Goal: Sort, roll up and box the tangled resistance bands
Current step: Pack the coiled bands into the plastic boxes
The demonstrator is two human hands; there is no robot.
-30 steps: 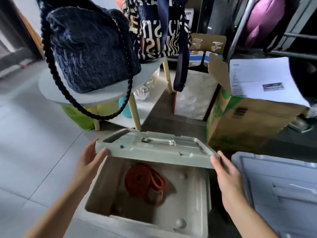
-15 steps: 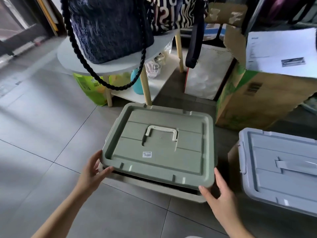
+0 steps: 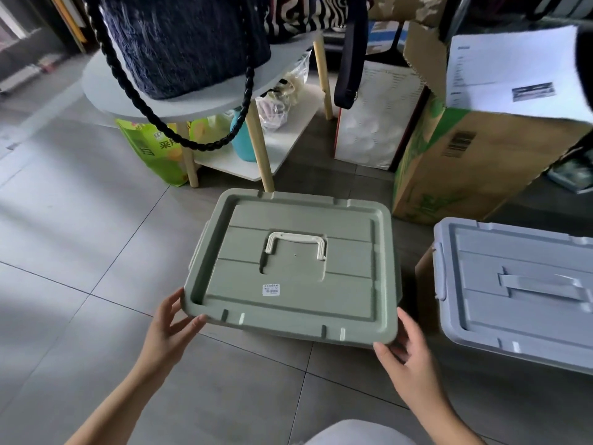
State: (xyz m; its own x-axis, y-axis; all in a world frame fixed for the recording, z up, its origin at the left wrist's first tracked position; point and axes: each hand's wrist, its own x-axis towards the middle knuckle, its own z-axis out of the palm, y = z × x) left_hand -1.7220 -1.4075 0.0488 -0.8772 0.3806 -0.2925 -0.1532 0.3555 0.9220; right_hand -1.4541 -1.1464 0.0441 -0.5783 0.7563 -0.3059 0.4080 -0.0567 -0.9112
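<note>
A sage-green lid (image 3: pixel 290 274) with a cream handle (image 3: pixel 296 244) lies flat on its storage box on the floor in front of me. The lid covers the box body almost entirely, and the resistance bands are hidden under it. My left hand (image 3: pixel 170 329) holds the lid's near-left corner, thumb along the front edge and fingers on the left side. My right hand (image 3: pixel 407 351) holds the near-right corner the same way.
A blue-grey lidded box (image 3: pixel 519 293) stands close on the right. Behind are a cardboard box (image 3: pixel 475 162) with a paper sheet on it and a white low table (image 3: pixel 199 104) carrying a dark knitted bag (image 3: pixel 183 40). Grey tiled floor (image 3: pixel 80 239) spreads to the left.
The lid was raised over the open box with orange bands showing inside. It has come down and now sits flat on the box. Both hands slid to its near corners.
</note>
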